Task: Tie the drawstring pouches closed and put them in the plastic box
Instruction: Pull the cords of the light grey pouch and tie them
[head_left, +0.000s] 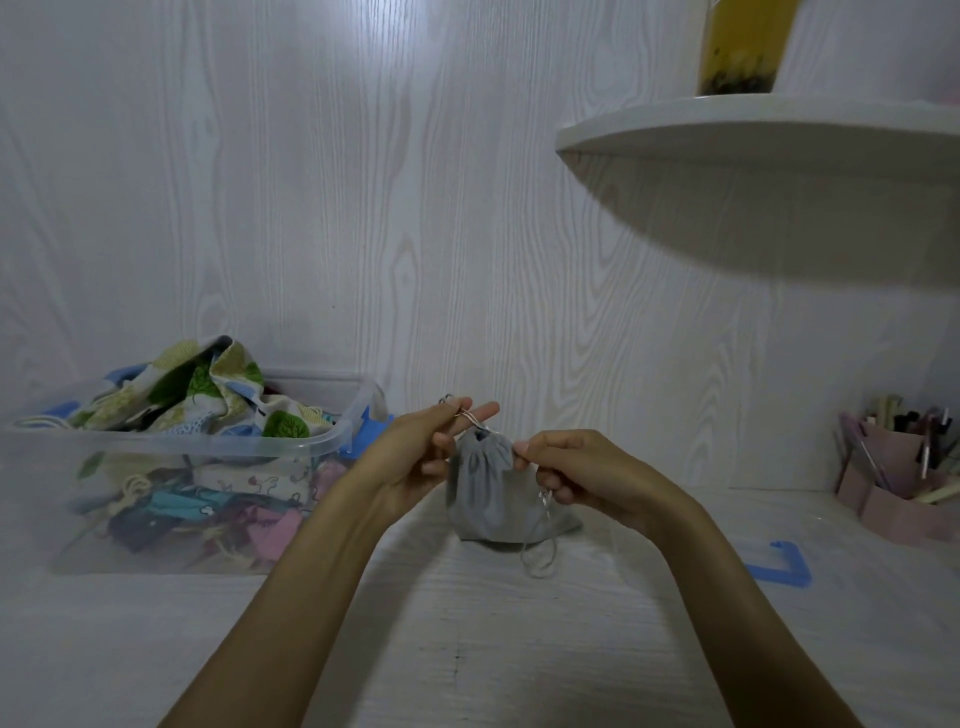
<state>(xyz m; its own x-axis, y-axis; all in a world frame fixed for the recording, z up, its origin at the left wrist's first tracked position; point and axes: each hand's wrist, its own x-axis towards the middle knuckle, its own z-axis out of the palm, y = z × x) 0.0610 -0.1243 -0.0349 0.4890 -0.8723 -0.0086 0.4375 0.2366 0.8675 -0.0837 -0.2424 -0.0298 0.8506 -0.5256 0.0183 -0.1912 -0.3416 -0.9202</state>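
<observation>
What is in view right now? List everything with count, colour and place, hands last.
grey pouch: one, grey, mid-table, neck gathered, between the hands
drawstring: thin, pale, loops hang down at the pouch's right
plastic box: one, clear with blue clips, left on the table
pouches in box: several, mixed prints; the leaf-print one lies heaped over the rim
blue clip: one, blue, right on the table
pen holder: one, pink, far right, full of pens
shelf: one, white, upper right on the wall
cup: one, yellowish drink with dark bits at the bottom, on the shelf
table: white wood grain
left hand: pinches string at the pouch neck
right hand: grip on string at the neck's right
</observation>
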